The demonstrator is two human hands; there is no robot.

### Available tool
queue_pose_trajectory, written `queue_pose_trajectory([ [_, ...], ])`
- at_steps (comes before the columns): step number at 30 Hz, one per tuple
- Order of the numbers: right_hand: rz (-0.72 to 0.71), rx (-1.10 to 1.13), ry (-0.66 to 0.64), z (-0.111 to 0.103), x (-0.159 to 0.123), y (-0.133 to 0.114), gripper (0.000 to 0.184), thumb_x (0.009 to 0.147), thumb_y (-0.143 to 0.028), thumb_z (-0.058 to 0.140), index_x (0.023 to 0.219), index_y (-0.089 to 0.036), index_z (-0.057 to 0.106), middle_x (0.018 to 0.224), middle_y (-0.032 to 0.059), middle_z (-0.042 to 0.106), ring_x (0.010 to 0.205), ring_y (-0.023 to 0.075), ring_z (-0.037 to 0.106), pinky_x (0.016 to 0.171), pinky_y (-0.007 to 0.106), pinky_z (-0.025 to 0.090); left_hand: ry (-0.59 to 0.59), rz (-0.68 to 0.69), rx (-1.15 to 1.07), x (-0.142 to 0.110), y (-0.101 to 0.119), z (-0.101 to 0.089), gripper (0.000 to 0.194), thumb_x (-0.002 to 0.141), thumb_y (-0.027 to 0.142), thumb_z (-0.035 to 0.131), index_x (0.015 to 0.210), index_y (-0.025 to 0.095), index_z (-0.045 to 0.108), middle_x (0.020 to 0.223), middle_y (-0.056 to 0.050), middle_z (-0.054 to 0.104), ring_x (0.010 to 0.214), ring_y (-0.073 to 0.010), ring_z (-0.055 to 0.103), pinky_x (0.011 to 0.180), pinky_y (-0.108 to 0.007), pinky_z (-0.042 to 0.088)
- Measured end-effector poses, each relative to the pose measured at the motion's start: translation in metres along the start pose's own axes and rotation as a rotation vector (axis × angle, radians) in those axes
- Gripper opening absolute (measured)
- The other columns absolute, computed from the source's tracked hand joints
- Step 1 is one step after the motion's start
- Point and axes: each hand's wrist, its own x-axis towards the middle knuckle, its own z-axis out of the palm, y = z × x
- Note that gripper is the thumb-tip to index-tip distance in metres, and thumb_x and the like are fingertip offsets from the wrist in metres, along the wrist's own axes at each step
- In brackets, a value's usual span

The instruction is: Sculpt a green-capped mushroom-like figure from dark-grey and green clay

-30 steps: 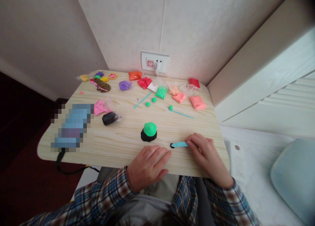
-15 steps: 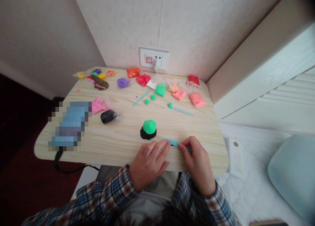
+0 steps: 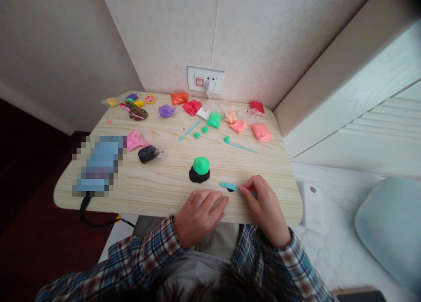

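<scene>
My right hand (image 3: 263,205) pinches a teal plastic modelling tool (image 3: 229,186), whose blade lies on the wooden table (image 3: 158,183) over a tiny black clay bit (image 3: 230,190). My left hand (image 3: 199,214) rests at the table's near edge with its fingers curled loosely, close to the tool's tip, and nothing shows in it. Just beyond both hands sits a green clay dome on a black clay base (image 3: 200,170).
Bags of coloured clay (image 3: 262,132) line the back of the table, with small green balls (image 3: 197,135), two teal sticks (image 3: 241,147) and a black clay bag (image 3: 148,153). A pixelated blue item (image 3: 98,165) lies left. A wall socket (image 3: 206,79) is behind; a white bed is right.
My right hand slid the teal tool leftward toward my left hand, then eased back slightly. The left hand stayed at the table edge.
</scene>
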Motion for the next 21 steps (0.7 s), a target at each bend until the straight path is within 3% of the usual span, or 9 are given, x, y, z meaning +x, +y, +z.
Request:
queue_pose_trajectory([
  [4,0.01,-0.115,0.004,0.004,0.0,-0.006,0.017,0.083,-0.021,0.048,0.066,-0.023,0.043,0.077,0.0033,0.051,0.067,0.0178,0.05,0.062,0.031,0.039,0.022,-0.002,-0.016,0.002,0.0,-0.001,0.021,0.087,0.018,0.05,0.103,0.014,0.063,0.096,-0.007,0.065,0.089,-0.0198,0.052,0.076,-0.033,0.045],
  [9,-0.003,0.014,-0.062,-0.001,0.009,-0.001,0.016,0.082,-0.026,0.052,0.067,-0.023,0.046,0.071,0.0015,0.053,0.069,0.018,0.053,0.064,0.031,0.042,0.033,0.02,-0.021,0.002,0.001,-0.002,0.02,0.086,0.015,0.05,0.102,0.014,0.063,0.093,-0.007,0.065,0.088,-0.0192,0.053,0.076,-0.032,0.045],
  [15,-0.055,-0.116,-0.043,0.004,0.01,-0.002,0.018,0.082,-0.022,0.049,0.066,-0.023,0.044,0.075,0.0034,0.052,0.068,0.0178,0.051,0.062,0.031,0.041,0.034,-0.004,-0.026,0.002,0.0,-0.003,0.022,0.087,0.015,0.048,0.104,0.014,0.062,0.094,-0.008,0.065,0.09,-0.0198,0.053,0.077,-0.033,0.044],
  [21,-0.042,0.025,-0.115,-0.005,0.009,0.006,0.017,0.083,-0.03,0.051,0.068,-0.023,0.046,0.069,0.0006,0.053,0.066,0.0164,0.052,0.062,0.029,0.043,0.011,-0.012,-0.031,0.0,-0.001,-0.003,0.025,0.089,0.017,0.045,0.108,0.013,0.061,0.096,-0.009,0.065,0.091,-0.0207,0.053,0.077,-0.035,0.044],
])
